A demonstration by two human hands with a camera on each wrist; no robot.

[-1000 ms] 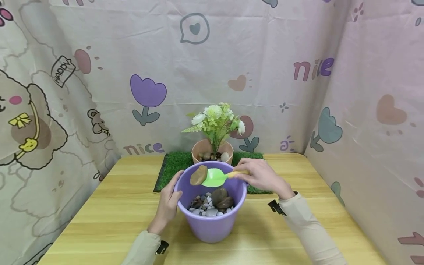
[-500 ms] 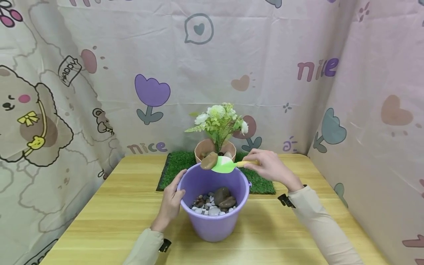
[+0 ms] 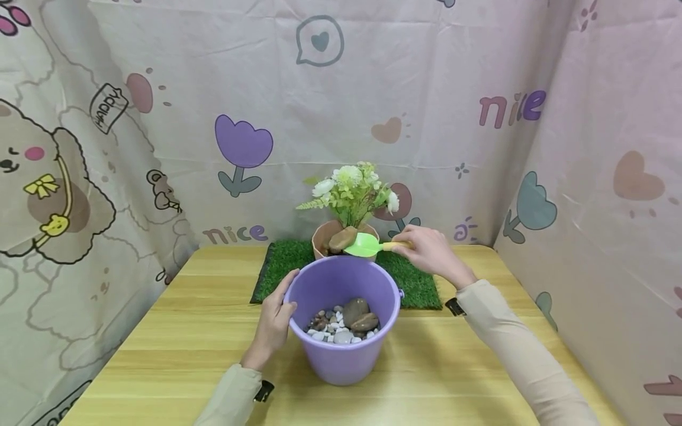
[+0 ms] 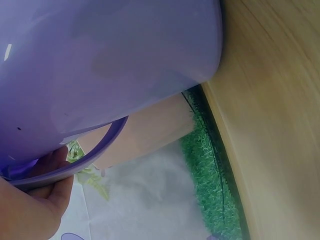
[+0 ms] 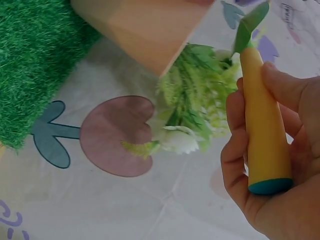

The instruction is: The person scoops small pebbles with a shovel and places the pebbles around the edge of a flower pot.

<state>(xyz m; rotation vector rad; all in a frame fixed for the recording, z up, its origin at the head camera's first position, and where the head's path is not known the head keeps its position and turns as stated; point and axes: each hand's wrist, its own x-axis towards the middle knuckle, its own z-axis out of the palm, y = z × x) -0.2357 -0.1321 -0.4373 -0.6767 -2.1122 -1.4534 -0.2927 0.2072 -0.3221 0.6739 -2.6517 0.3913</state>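
Note:
In the head view a purple bucket [image 3: 341, 361] stands on the table, tilted slightly toward me, with small pebbles [image 3: 331, 322] and larger brown stones [image 3: 356, 312] inside. My left hand [image 3: 273, 322] grips its left rim; the left wrist view shows the fingers curled over the rim beside the bucket's handle [image 4: 100, 150]. My right hand [image 3: 428, 254] holds a toy shovel [image 3: 363, 245] by its yellow handle. A brown stone [image 3: 343, 238] lies at the blade's tip, in front of the flower pot [image 3: 319, 239], over its opening. Whether stone and pot touch I cannot tell.
White artificial flowers [image 3: 351, 189] rise from the pot, which sits on a green turf mat [image 3: 421, 290] at the table's back. The wooden table [image 3: 176, 355] ends against a printed cloth [image 3: 319, 106] that hangs behind and on both sides.
My right hand has carried the shovel and stone up and away from above the bucket to the flower pot. The left hand keeps its grip on the bucket rim.

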